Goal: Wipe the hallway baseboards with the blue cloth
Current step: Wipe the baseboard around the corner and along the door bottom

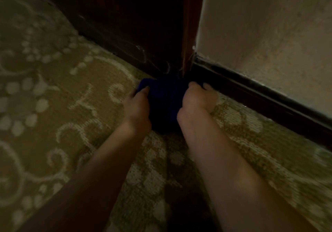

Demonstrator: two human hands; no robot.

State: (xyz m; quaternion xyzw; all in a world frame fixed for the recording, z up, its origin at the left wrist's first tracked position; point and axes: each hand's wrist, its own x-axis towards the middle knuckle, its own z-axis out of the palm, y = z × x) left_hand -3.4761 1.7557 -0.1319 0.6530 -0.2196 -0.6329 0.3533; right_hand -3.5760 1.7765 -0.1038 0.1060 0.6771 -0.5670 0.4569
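Head view of a dim hallway corner. The blue cloth (pixel 166 104) is seen bunched on the carpet (pixel 53 91), between the two hands and just ahead of the wrists, at the foot of a dark wooden door frame (pixel 188 33). The left hand (pixel 137 105) is shown gripping the cloth's left edge, with the fingers curled over the fabric. The right hand (pixel 196 98) is shown gripping the cloth's right edge, its fingers curled down into the fabric; exact finger placement is obscured by blur and low light. The dark baseboard (pixel 260 96) is seen running away to the right of the right hand, along the bottom of a pale textured wall (pixel 269 33). Whether the cloth touches the baseboard cannot be told. A dark wooden panel (pixel 116 15) is seen beyond the left hand, above the carpet edge. The carpet is patterned with pale scrolls and dots on an olive ground. Both bare forearms are seen extending from the lower frame toward the corner.
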